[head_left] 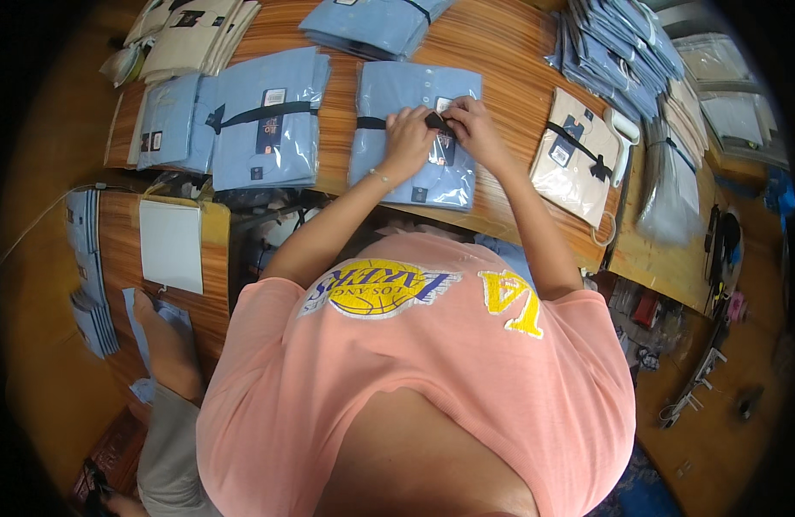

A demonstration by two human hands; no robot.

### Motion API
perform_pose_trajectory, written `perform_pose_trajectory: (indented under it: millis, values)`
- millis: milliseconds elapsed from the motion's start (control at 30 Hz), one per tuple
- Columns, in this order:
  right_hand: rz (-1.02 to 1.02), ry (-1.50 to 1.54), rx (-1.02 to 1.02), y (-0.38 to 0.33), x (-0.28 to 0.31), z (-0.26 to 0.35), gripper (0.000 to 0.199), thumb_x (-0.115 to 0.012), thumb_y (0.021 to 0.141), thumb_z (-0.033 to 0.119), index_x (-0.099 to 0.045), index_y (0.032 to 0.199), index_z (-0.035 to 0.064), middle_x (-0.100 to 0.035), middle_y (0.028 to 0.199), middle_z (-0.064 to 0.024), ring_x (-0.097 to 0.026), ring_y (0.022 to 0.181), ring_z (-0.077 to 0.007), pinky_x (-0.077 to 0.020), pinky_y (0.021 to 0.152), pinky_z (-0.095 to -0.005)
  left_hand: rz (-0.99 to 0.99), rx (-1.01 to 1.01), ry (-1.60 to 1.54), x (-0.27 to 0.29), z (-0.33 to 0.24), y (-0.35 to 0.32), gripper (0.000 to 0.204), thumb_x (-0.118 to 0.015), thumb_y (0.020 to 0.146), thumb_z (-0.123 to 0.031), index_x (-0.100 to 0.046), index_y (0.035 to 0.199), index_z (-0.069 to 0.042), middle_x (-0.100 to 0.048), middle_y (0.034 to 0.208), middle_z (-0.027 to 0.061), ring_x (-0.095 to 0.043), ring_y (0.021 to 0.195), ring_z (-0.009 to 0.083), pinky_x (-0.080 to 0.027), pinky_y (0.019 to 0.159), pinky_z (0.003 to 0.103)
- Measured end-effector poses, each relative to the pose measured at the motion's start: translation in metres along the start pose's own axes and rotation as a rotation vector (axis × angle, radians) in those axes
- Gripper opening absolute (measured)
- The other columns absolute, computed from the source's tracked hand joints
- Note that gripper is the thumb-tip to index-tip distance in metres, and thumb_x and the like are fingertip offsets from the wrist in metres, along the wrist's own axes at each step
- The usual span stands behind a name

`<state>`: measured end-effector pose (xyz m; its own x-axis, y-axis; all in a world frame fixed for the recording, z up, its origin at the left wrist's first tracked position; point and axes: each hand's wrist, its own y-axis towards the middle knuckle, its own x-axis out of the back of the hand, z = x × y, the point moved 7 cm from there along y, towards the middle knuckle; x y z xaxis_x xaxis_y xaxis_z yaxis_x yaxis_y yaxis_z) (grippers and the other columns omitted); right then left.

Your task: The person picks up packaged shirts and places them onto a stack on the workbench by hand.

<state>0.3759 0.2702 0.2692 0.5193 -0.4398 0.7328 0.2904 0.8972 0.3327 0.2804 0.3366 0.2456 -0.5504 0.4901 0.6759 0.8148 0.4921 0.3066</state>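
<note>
A stack of folded light blue shirts in clear bags (385, 86) lies in front of me on the table. Around its middle runs a black fabric strip (371, 123). My left hand (409, 140) rests on the stack, its fingers closed at the knot of the strip. From the right, my right hand (472, 129) pinches the same strip, close to the left fingertips. Part of a dark label on the top shirt is hidden behind the hands. Left of it sits another blue shirt bundle (242, 95), bound with a similar black strip.
Beige shirts (578, 185) tied in black and a white tape-roller-like tool (621, 142) lie to the right. More blue shirts (617, 52) are piled at far right. Beige packs (195, 47) stand at far left. Another person's arm (169, 345) shows at lower left.
</note>
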Motion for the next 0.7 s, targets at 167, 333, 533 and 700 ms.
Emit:
perform_pose_trajectory:
  millis: [167,333,533,700]
  values:
    - [0.068,0.047,-0.308,0.0,0.011,-0.024,0.009,-0.057,0.073,-0.003,-0.061,0.079,0.0019,-0.06,0.077,-0.0146,-0.057,0.075,-0.0299,-0.0444,0.069,-0.0396,0.004,-0.022,-0.019,0.004,0.003,0.0,0.014,-0.046,0.082,-0.012,-0.056,0.09,-0.005,-0.054,0.089,0.0094,-0.049,0.088,0.0283,-0.031,0.077,0.039]
    - [-0.018,-0.119,-0.139,-0.024,0.005,0.006,0.008,-0.067,0.067,0.006,-0.061,0.072,0.0038,-0.06,0.072,-0.0126,-0.058,0.07,-0.0297,-0.0448,0.064,-0.04,0.004,-0.03,-0.05,0.004,0.002,0.001,0.016,-0.045,0.08,-0.007,-0.053,0.092,-0.002,-0.054,0.09,0.0139,-0.049,0.091,0.0321,-0.033,0.079,0.041]
    - [-0.039,-0.082,-0.089,-0.011,-0.015,-0.005,0.016,-0.064,0.069,0.007,-0.06,0.084,0.0037,-0.061,0.075,-0.0129,-0.058,0.07,-0.033,-0.0452,0.062,-0.04,0.111,-0.023,-0.09,-0.004,0.003,0.003,0.019,-0.046,0.077,-0.004,-0.054,0.094,-0.002,-0.055,0.094,0.0143,-0.048,0.093,0.032,-0.033,0.082,0.042]
    - [0.119,0.185,-0.12,-0.006,-0.017,-0.02,0.022,-0.062,0.072,0.008,-0.061,0.094,0.0022,-0.063,0.08,-0.0155,-0.059,0.069,-0.0342,-0.0463,0.062,-0.0376,0.053,-0.058,-0.097,0.002,0.004,0.0,0.019,-0.046,0.076,-0.002,-0.054,0.093,-0.001,-0.054,0.094,0.0143,-0.048,0.093,0.0325,-0.034,0.082,0.042]
